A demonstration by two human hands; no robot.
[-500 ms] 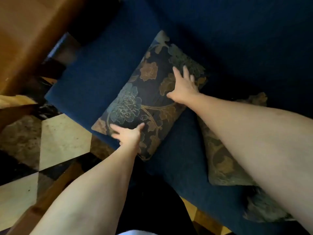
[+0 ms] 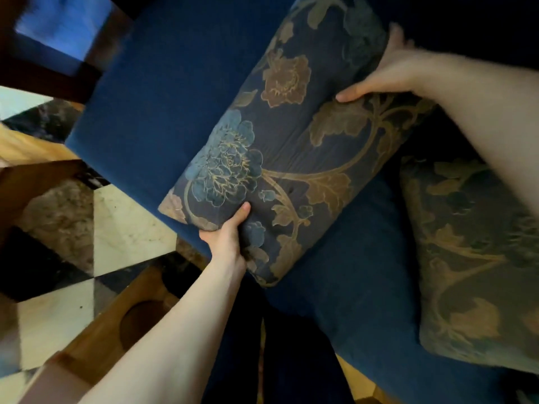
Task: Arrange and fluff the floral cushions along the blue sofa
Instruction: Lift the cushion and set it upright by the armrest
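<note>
Floral cushion (image 2: 291, 147), dark navy with a blue bloom and tan leaves, held by both hands over the seat of the blue sofa (image 2: 151, 91), lying diagonally from the seat's front edge toward the backrest. Left hand (image 2: 227, 240) clamped on the cushion's near edge by the front of the seat, thumb on the patterned face, fingers hidden beneath. Right hand (image 2: 390, 71) clamped on the far edge by the backrest, thumb pressed on top. Second floral cushion (image 2: 472, 258) lying flat on the seat to the right, partly under the right forearm. Checkered floor (image 2: 116, 228) beyond the sofa's front edge.
</note>
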